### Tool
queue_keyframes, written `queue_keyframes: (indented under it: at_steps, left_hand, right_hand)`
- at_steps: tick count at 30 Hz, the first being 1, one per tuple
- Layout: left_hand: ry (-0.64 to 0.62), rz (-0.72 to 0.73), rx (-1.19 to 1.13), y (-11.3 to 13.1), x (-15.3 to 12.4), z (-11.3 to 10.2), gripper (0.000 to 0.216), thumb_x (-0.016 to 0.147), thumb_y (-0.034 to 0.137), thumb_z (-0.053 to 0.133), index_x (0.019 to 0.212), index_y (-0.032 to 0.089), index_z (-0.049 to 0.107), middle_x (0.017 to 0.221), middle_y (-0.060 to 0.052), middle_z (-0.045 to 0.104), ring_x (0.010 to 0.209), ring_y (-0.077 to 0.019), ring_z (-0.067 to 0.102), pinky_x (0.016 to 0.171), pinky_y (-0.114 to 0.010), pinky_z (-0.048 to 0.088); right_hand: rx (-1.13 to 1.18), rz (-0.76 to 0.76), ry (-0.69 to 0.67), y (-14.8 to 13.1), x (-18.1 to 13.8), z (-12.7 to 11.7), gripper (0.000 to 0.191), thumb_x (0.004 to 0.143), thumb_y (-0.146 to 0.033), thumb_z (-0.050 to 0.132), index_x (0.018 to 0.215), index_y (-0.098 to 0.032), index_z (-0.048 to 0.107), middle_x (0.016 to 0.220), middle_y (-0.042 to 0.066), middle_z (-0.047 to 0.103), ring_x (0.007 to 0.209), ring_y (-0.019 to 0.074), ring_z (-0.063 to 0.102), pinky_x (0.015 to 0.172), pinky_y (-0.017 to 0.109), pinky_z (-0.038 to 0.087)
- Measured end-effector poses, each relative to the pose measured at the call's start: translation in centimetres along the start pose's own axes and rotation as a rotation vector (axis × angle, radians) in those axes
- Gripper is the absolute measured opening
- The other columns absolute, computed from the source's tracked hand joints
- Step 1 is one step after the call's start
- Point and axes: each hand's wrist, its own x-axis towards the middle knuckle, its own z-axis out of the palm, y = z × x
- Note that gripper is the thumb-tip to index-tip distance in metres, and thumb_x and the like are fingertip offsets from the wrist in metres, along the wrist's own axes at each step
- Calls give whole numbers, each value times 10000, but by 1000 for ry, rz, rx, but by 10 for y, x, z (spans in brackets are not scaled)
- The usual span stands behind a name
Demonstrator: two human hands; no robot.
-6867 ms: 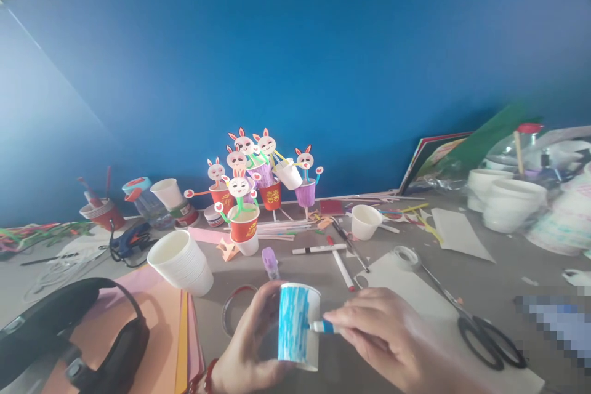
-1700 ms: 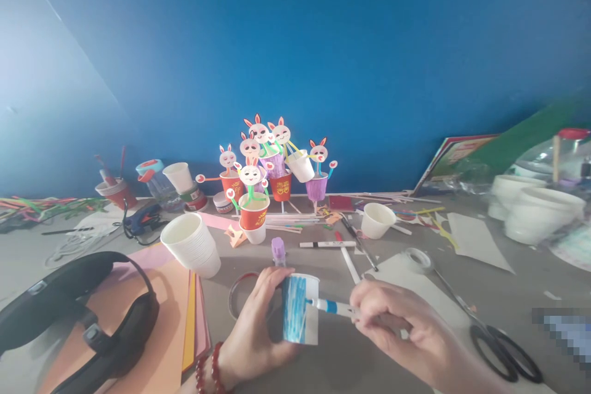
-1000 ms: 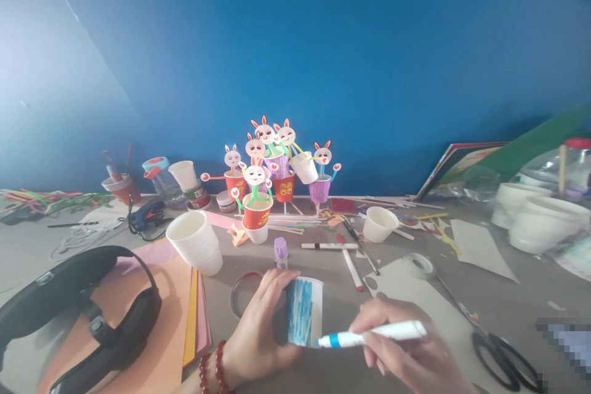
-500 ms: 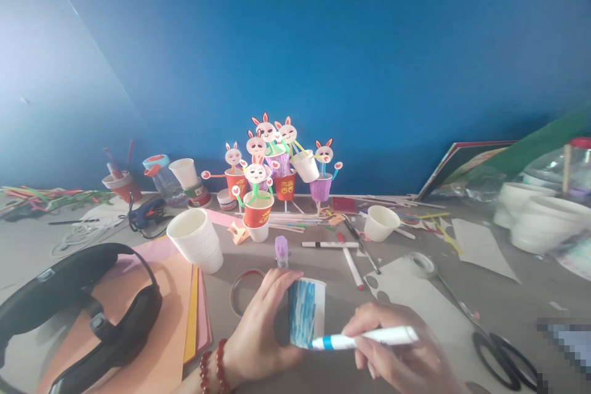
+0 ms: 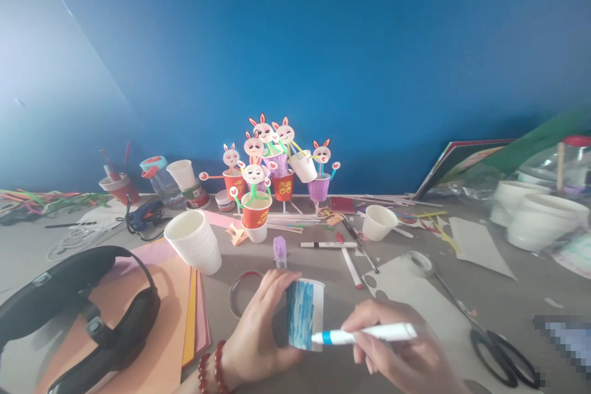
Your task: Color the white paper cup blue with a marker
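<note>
The small white paper cup with blue scribbled colouring [image 5: 305, 314] – gripped upright above the table by the left hand [image 5: 258, 332] – is best turned slowly while the white marker with a blue band [image 5: 364, 335], pinched in the right hand [image 5: 401, 357], is stroked evenly.

A deep blue wall [image 5: 323, 43] (paler at left) rises behind the grey table [image 5: 508, 289].
</note>
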Motion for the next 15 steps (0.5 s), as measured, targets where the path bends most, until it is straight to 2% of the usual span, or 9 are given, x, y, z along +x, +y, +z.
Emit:
queue_keyframes:
  at_steps: [6, 11, 15]
  left_hand:
    - [6, 3, 5, 4, 2, -1, 966, 613, 111, 707, 1440, 373, 283, 1318, -75, 521, 1233, -336, 543, 1021, -490, 489]
    - [10, 13, -23, 5, 4, -3, 940, 638, 120, 679, 1448, 377, 278, 1318, -68, 509, 1230, -323, 538, 1014, -470, 489]
    - [-6, 2, -40, 5, 3, -4, 963, 624, 121, 684, 1447, 402, 270, 1320, -52, 502, 1234, -323, 524, 1030, -472, 466]
  right_hand:
    - [58, 59, 73, 3, 1, -2, 211, 914, -320, 595, 809, -193, 727, 580, 12, 675, 485, 131, 578, 487, 235, 463]
    - [112, 38, 65, 5, 0, 0, 190, 897, -311, 625, 776, -204, 725, 576, 7, 680, 468, 118, 570, 467, 219, 440]
    - [127, 86, 139, 6, 2, -2, 241, 915, -392, 629, 800, -209, 738, 571, 6, 667, 491, 135, 582, 488, 239, 469]
